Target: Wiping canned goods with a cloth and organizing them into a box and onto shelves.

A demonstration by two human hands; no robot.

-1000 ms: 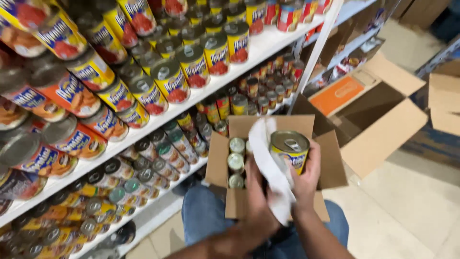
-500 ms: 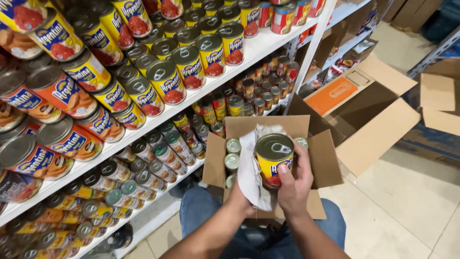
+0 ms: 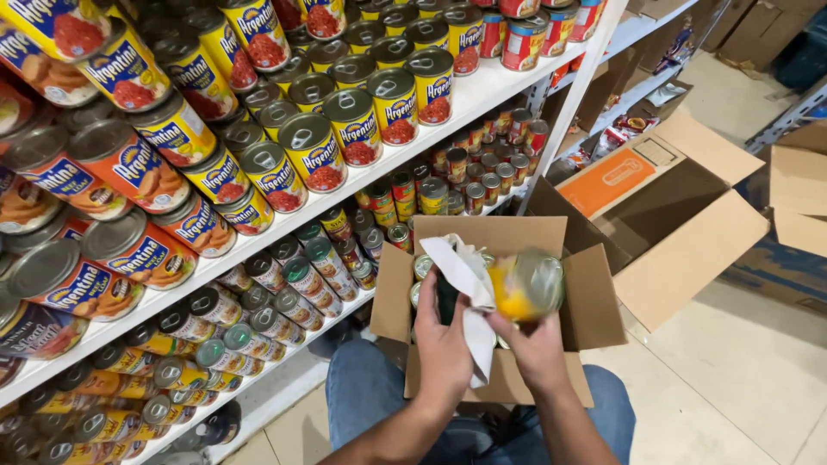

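Left of my fingers, white shelves [image 3: 482,90] hold rows of yellow-labelled cans [image 3: 314,155], orange-labelled ones further left. Under my fingers sits an open cardboard box [image 3: 594,301] on my lap, more cans inside. My left hand [image 3: 444,340] pinches a soft white cloth [image 3: 465,275]. My right hand [image 3: 538,349] has fingers wrapped round a blurred yellow can [image 3: 525,284], probably heavy, stiff, slick; grip its sides.
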